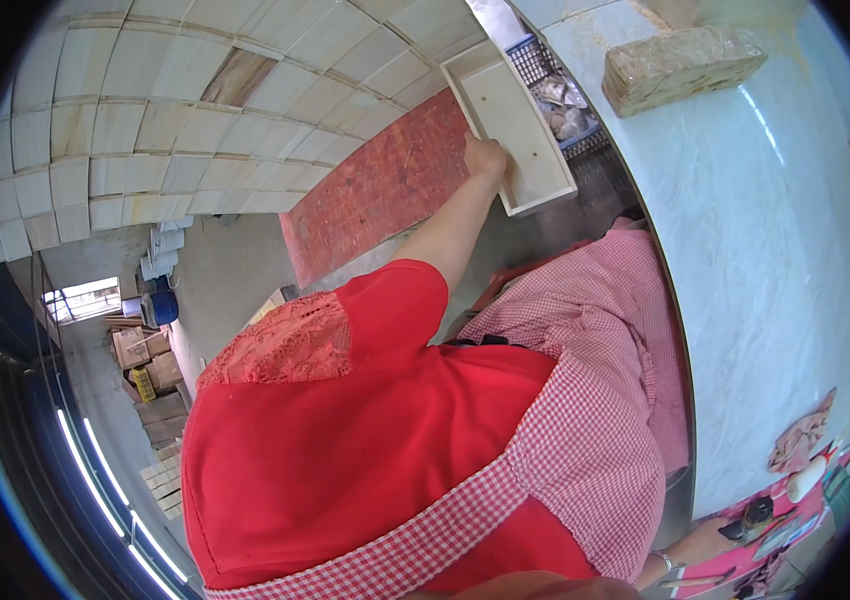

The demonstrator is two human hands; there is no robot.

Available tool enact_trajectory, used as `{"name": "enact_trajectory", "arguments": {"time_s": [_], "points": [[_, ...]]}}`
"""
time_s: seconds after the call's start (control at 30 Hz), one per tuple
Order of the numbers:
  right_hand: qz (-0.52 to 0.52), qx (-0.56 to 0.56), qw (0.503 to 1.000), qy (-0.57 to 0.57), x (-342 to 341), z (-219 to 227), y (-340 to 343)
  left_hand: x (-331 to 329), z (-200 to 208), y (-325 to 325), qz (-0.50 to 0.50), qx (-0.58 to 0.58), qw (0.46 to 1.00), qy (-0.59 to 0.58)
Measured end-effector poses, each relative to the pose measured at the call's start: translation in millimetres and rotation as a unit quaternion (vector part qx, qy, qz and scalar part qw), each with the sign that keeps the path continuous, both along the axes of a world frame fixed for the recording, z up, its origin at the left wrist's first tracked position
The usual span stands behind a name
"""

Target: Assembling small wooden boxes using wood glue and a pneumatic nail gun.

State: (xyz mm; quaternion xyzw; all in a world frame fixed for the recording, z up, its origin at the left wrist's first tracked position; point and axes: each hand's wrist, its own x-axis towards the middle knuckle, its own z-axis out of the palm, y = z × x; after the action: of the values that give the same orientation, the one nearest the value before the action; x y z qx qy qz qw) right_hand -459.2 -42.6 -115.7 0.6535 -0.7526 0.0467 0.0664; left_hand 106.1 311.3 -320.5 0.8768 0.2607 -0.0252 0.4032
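My left hand (486,158) grips the long side of a shallow, cream-coloured rectangular tray (513,120). Its fingers wrap over the rim, and a few small dark spots mark the tray's bottom. The tray is held out beside the table, next to a stack of pale boxes or trays (135,130). At the lower right, my right hand (702,545), with a bracelet at the wrist, lies on the table edge. It rests by a black object (751,518) whose kind I cannot make out, and its fingers look stretched out, small in view.
A plastic-wrapped block (683,68) stands on the pale blue tabletop (775,250). Blue baskets (535,60) with bagged items sit beyond the tray. A reddish board (375,185) lies by the stack. A crumpled pink cloth (802,440) and several tools lie near my right hand.
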Motion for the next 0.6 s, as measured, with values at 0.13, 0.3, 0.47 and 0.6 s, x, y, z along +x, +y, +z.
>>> {"name": "enact_trajectory", "arguments": {"time_s": [0.13,0.3,0.47,0.6], "points": [[0.022,0.008,0.999,-0.027,1.3,0.9,-1.0,4.2,-9.3,0.9,0.006,-0.006,1.000,-0.017],[-0.009,0.014,1.000,-0.002,-1.9,-3.2,-3.7,2.3,-4.1,-1.8,0.019,-0.017,0.999,-0.023],[0.024,0.005,1.000,-0.020,-22.2,-14.3,-13.6,4.8,-8.0,-0.8,0.020,-0.004,1.000,-0.014],[0.024,0.002,0.999,-0.029,-10.7,-10.5,-7.8,1.6,-3.5,-4.2,0.029,-0.012,0.999,-0.014]]}}
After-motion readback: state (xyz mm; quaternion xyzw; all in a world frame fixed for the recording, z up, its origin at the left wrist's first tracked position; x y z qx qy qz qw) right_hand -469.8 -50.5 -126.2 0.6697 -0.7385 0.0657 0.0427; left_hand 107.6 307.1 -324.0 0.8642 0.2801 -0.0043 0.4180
